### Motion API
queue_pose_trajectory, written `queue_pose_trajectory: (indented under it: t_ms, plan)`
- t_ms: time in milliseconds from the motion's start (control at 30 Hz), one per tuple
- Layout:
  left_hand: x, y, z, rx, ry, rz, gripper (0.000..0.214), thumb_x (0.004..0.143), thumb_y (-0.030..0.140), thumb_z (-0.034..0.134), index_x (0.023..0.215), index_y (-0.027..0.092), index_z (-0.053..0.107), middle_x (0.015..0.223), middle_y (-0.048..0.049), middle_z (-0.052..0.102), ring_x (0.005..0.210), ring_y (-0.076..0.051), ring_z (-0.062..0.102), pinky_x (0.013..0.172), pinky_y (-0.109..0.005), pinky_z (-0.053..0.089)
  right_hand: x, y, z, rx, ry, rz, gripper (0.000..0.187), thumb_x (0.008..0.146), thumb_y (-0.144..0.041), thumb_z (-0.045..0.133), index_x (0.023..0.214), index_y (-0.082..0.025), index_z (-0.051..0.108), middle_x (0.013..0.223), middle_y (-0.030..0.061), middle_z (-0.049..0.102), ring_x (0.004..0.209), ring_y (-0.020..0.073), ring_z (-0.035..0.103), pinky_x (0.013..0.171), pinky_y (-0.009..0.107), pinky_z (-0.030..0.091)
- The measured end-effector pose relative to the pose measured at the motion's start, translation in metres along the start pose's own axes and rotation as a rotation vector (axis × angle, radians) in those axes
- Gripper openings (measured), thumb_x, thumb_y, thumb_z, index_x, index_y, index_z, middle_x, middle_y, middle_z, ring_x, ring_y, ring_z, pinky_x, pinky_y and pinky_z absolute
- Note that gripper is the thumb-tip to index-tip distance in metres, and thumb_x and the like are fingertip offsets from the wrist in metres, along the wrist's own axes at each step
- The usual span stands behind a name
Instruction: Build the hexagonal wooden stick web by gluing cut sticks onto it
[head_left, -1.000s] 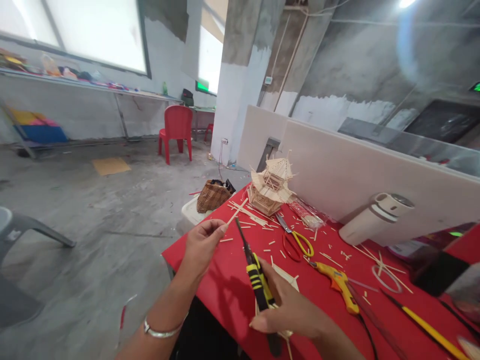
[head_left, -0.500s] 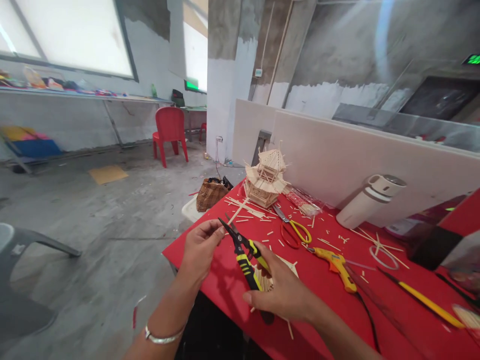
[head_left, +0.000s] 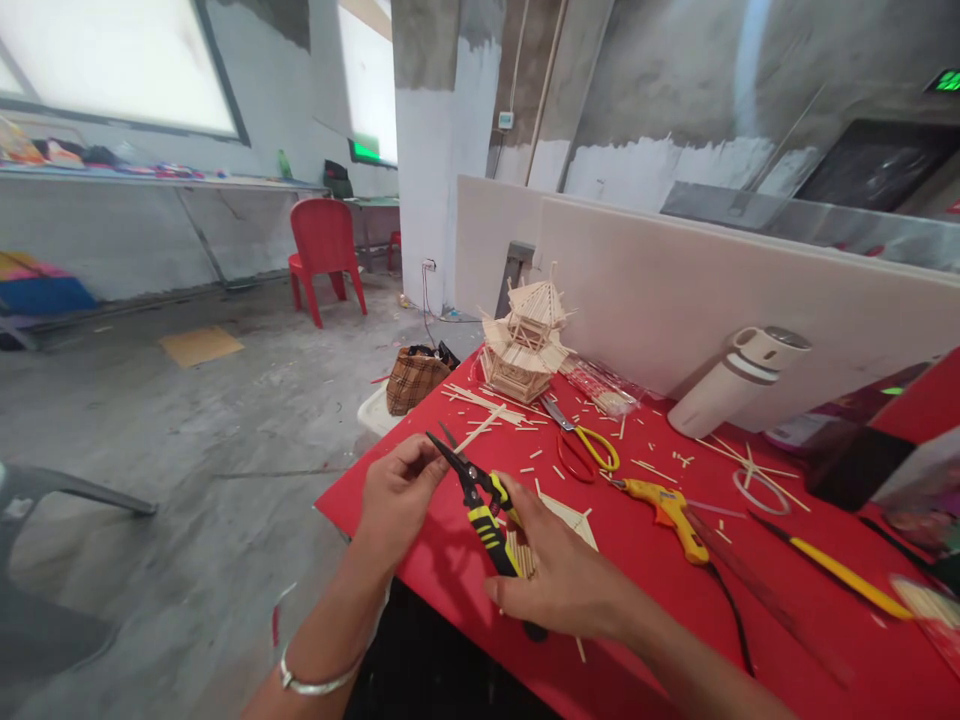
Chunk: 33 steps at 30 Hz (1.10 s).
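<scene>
My left hand [head_left: 397,500] pinches a thin wooden stick [head_left: 481,429] that points away toward the back of the red table [head_left: 615,610]. In my right hand [head_left: 562,575] are garden snips [head_left: 491,540] with black and yellow handles. Their blades stand apart, with the stick passing between them close to my left fingertips. Under my right hand lies a flat panel of glued sticks [head_left: 574,518], mostly hidden. Beyond the hands stands a two-tiered pagoda model [head_left: 525,345] built of sticks, and loose sticks [head_left: 487,402] lie before it.
Scissors [head_left: 574,430] with red and yellow handles lie right of the sticks. Farther right are a yellow glue gun [head_left: 667,510] with a cord, a yellow craft knife [head_left: 840,575] and a leaning white flask [head_left: 739,380]. A plaid bag [head_left: 416,380] sits beyond the table's left edge.
The view has shifted slightly, so the scene sits a little farther left and higher. Both hands keep their grips, and the snips' handles look a little closer together.
</scene>
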<state>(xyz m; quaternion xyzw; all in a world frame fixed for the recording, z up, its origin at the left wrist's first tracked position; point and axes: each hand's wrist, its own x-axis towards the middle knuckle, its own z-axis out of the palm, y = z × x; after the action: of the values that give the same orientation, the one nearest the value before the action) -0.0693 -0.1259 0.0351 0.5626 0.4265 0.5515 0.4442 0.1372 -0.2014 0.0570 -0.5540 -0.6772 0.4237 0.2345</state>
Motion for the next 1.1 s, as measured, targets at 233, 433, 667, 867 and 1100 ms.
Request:
queue_pose_trajectory:
  t_ms: [233, 433, 667, 867, 1100]
  plan:
    - [-0.002, 0.022, 0.003, 0.137, -0.038, 0.110, 0.015, 0.083, 0.029, 0.065, 0.073, 0.018, 0.065, 0.076, -0.0027, 0.066, 0.074, -0.018, 0.061, 0.068, -0.028, 0.049, -0.003, -0.007, -0.007, 0.019, -0.017, -0.041, 0.114, 0.061, -0.053, 0.088, 0.156, -0.029, 0.029, 0.140, 0.0103, 0.054, 0.129, 0.0346, 0.050, 0.105, 0.051, 0.042]
    - [-0.004, 0.030, 0.007, 0.170, -0.033, 0.129, 0.013, 0.082, 0.027, 0.065, 0.072, 0.018, 0.067, 0.075, -0.0023, 0.067, 0.072, -0.017, 0.061, 0.067, -0.025, 0.048, -0.005, -0.010, -0.004, 0.069, 0.047, -0.052, 0.088, 0.063, -0.038, 0.084, 0.141, -0.028, 0.045, 0.120, 0.0042, 0.063, 0.108, 0.0269, 0.060, 0.091, 0.039, 0.049]
    - [-0.003, 0.034, 0.017, 0.139, -0.018, 0.088, 0.011, 0.077, 0.030, 0.072, 0.073, 0.019, 0.072, 0.072, -0.0018, 0.068, 0.067, -0.016, 0.059, 0.061, -0.023, 0.046, -0.005, -0.009, -0.003, 0.088, 0.130, -0.045, 0.063, 0.063, -0.025, 0.073, 0.123, -0.028, 0.053, 0.097, -0.0014, 0.066, 0.086, 0.0199, 0.060, 0.074, 0.031, 0.046]
    - [-0.005, 0.035, 0.019, 0.267, -0.097, 0.137, 0.021, 0.083, 0.028, 0.063, 0.064, 0.020, 0.066, 0.051, 0.0022, 0.058, 0.048, -0.012, 0.051, 0.051, -0.022, 0.038, -0.007, -0.008, -0.005, 0.050, 0.162, -0.032, 0.050, 0.062, -0.023, 0.072, 0.109, -0.027, 0.055, 0.088, -0.0041, 0.065, 0.079, 0.0179, 0.059, 0.068, 0.028, 0.042]
    - [0.001, 0.029, 0.019, 0.250, -0.226, 0.085, 0.033, 0.087, 0.033, 0.058, 0.057, 0.019, 0.057, 0.045, 0.0020, 0.051, 0.040, -0.010, 0.045, 0.045, -0.023, 0.032, -0.007, 0.000, -0.008, 0.079, 0.144, -0.033, 0.056, 0.065, -0.025, 0.071, 0.119, -0.027, 0.054, 0.098, -0.0011, 0.064, 0.086, 0.0189, 0.059, 0.075, 0.029, 0.044]
